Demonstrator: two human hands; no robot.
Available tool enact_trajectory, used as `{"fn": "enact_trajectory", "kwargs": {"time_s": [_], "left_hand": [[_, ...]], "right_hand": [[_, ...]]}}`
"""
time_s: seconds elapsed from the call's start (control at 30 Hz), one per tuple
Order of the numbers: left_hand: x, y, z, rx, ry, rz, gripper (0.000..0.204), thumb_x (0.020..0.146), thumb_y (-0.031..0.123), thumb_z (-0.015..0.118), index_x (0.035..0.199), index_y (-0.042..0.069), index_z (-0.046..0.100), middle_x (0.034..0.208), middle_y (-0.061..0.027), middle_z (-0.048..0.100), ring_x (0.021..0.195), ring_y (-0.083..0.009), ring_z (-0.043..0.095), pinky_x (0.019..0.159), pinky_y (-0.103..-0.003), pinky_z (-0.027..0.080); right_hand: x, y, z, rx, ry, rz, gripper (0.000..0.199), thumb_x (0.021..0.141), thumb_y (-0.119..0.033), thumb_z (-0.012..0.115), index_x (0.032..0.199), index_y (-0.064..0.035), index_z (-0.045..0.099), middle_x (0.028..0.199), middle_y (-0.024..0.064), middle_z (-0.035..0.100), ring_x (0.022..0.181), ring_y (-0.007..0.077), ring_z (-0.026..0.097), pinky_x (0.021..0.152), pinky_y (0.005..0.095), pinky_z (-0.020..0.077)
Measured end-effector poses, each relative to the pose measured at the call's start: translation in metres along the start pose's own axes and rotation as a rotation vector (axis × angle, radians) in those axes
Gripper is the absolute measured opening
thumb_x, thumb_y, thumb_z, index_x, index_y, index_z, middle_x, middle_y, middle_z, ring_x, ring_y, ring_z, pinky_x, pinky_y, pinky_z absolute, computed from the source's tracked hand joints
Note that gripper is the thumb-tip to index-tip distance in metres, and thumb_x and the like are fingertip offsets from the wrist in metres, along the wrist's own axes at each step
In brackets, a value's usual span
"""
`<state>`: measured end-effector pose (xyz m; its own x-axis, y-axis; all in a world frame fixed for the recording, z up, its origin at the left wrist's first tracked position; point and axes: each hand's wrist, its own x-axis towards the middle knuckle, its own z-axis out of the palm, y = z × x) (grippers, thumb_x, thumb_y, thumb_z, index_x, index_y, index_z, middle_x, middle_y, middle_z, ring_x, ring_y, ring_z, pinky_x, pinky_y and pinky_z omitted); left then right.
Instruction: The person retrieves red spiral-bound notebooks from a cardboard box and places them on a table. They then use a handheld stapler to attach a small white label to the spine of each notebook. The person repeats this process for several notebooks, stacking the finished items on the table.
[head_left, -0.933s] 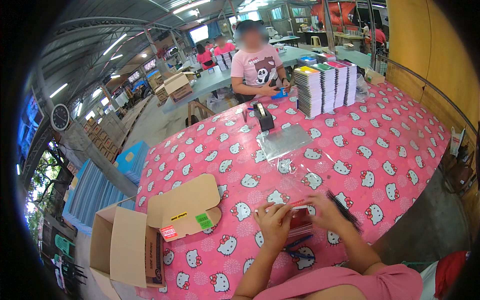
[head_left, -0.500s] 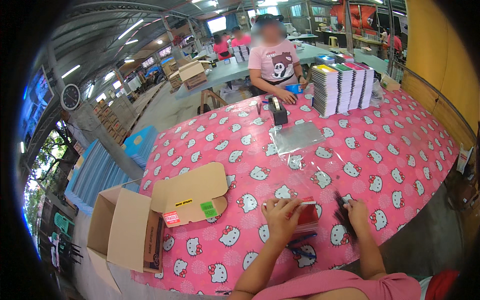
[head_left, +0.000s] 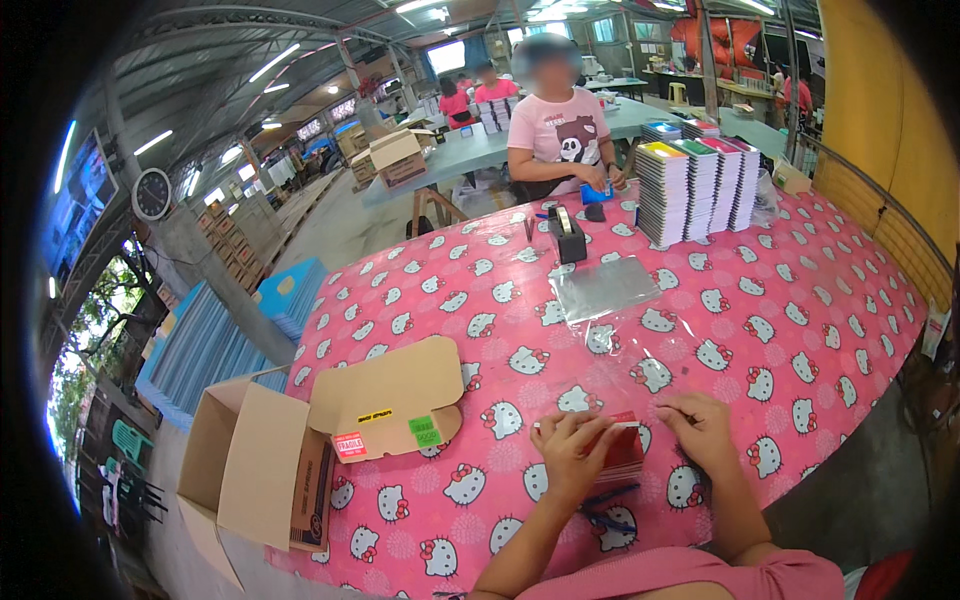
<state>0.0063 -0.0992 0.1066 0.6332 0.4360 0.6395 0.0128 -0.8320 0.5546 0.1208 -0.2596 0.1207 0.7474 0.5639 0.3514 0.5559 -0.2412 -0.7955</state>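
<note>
In front of me on the pink table lies a small stack of red-covered booklets (head_left: pixel 625 455) with pale page edges. My left hand (head_left: pixel 572 450) grips its left side, fingers bent over the top cover. Just right of the stack, my right hand (head_left: pixel 700 428) is closed, thumb and fingertips pinched together over the tabletop. Whatever sits in that pinch is too small to make out. Below the stack, by my left wrist, are blue pens (head_left: pixel 610 515). Beyond my hands lies a clear plastic sheet or bag (head_left: pixel 605 288), flat and shiny.
An open carton (head_left: pixel 265 465) stands at the left table edge beside a flattened cardboard piece (head_left: pixel 390 400). Farther off are a black tape dispenser (head_left: pixel 567 238) and tall stacks of spiral notebooks (head_left: pixel 690 195). A co-worker (head_left: pixel 560 140) stands across the table, handling something blue.
The dark, bristly thing by my right hand is no longer visible. My right hand has moved toward the stack and its fingers are now pinched. My left hand stays on the booklets.
</note>
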Motion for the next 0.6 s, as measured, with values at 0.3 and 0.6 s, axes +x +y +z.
{"fn": "enact_trajectory", "kwargs": {"time_s": [0.3,0.6], "left_hand": [[0.008,0.002,-0.001,0.002,-0.011,0.006,0.017,0.073,0.026,0.075,0.087,0.016,0.073,0.083,0.0046,0.063,0.091,-0.0183,0.047,0.085,-0.035,0.031],[0.007,0.002,0.000,-0.023,0.024,0.027,0.019,0.071,0.027,0.076,0.087,0.016,0.073,0.082,0.0046,0.063,0.090,-0.0182,0.048,0.086,-0.035,0.031]], "right_hand": [[0.018,-0.005,0.008,0.187,-0.032,-0.001,0.020,0.073,-0.005,0.074,0.093,-0.0038,0.071,0.079,0.0025,0.060,0.073,0.0109,0.054,0.063,0.0240,0.0435],[0.026,-0.010,-0.001,0.206,-0.269,0.032,0.019,0.073,-0.005,0.074,0.092,-0.0037,0.072,0.080,0.0034,0.062,0.075,0.0107,0.055,0.064,0.0241,0.0438]]}}
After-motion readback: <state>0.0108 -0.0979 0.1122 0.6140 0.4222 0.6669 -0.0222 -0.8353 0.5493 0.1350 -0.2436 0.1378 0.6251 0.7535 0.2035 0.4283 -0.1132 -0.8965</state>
